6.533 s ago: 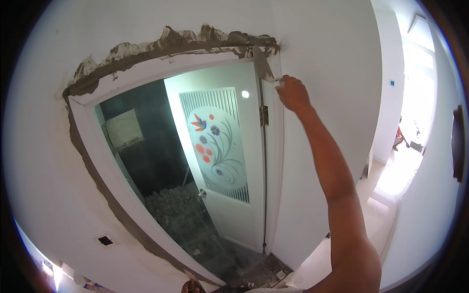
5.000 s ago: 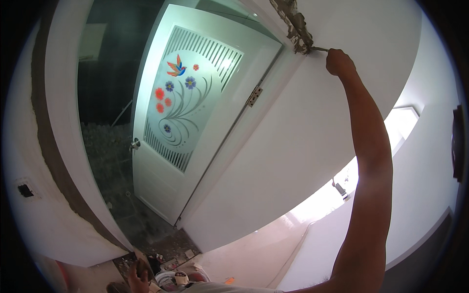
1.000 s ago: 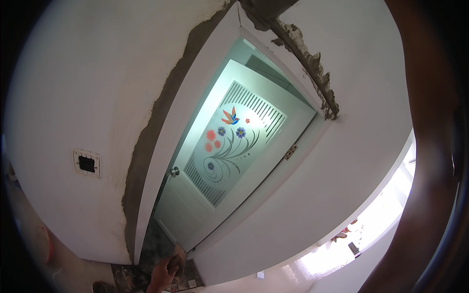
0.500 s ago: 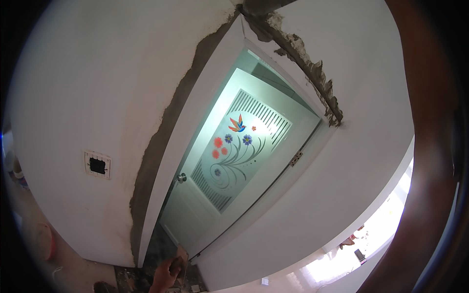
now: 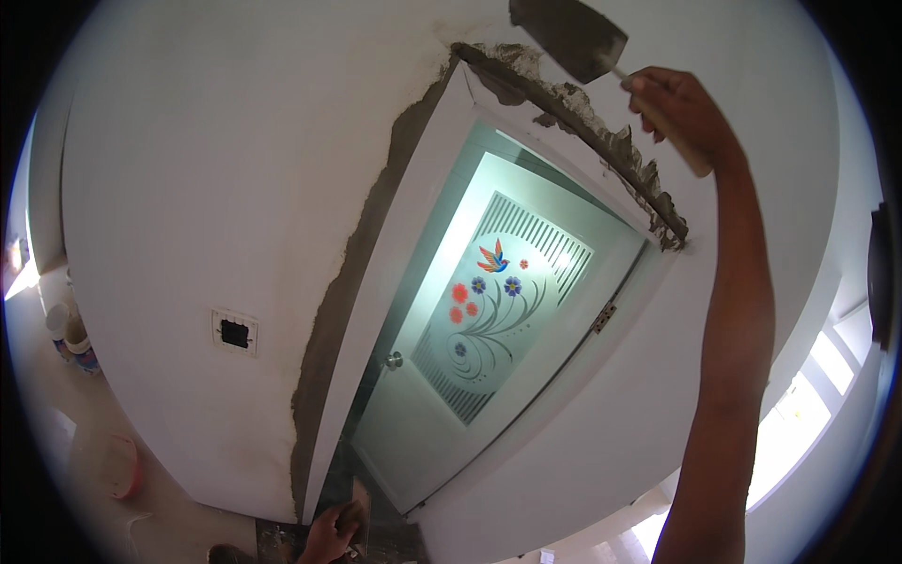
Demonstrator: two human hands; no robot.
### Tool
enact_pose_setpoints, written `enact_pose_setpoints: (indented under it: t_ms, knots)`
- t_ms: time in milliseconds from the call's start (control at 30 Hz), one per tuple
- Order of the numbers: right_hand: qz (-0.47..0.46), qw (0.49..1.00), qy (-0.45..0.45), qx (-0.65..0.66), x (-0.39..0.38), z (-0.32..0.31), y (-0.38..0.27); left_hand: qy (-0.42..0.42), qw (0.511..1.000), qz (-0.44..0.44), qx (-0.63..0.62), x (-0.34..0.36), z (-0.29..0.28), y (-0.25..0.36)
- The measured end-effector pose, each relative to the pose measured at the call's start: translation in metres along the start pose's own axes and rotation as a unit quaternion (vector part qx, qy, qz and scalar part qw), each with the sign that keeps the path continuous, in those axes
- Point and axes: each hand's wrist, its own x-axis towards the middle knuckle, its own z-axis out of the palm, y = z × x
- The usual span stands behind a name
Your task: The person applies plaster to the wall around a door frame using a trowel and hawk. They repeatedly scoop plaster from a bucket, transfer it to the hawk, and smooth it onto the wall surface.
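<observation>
White walls [image 5: 216, 188] surround a doorway where rough grey-brown mortar [image 5: 366, 244] lines the left side and top of a white frame [image 5: 399, 249], ragged along its outer edge. Within it, a white door [image 5: 404, 446] with a frosted pane [image 5: 489, 310] of flowers and a bird stands ajar. An open switch box [image 5: 234, 333] sits in the wall at left; a red-rimmed basin [image 5: 122, 467] and several containers [image 5: 70, 338] rest on the pale floor [image 5: 178, 522]. The left hand [image 5: 331, 534], low and partly cut off at the bottom edge, appears curled around a thin, flat piece [image 5: 362, 498], though shadow blurs its shape. The right hand [image 5: 686, 108] is raised, its fingers bent around the light handle of a trowel [image 5: 573, 38]. The tool tilts above the frame's top, its broad blade dark grey, the uppermost part running out of view.
</observation>
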Motion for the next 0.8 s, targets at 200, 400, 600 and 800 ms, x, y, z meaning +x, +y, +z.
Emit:
enact_pose_setpoints:
  t_ms: [200, 400, 600, 800]
  knots:
    - [0.024, 0.999, -0.020, 0.041, 0.006, 0.043, 0.004, -0.011, 1.000, -0.018, -0.017, 0.008, -0.006, 0.012]
    - [0.028, 0.999, -0.027, -0.024, 0.023, 0.043, 0.027, 0.018, 0.999, -0.025, -0.018, -0.003, 0.002, 0.006]
    - [-0.047, 0.989, 0.085, -0.109, 0.008, 0.041, 0.033, 0.068, 0.997, -0.020, -0.015, -0.032, 0.001, -0.007]
    - [-0.112, 0.974, 0.100, -0.170, -0.021, 0.062, 0.035, 0.090, 0.995, -0.047, -0.011, -0.049, -0.027, 0.009]
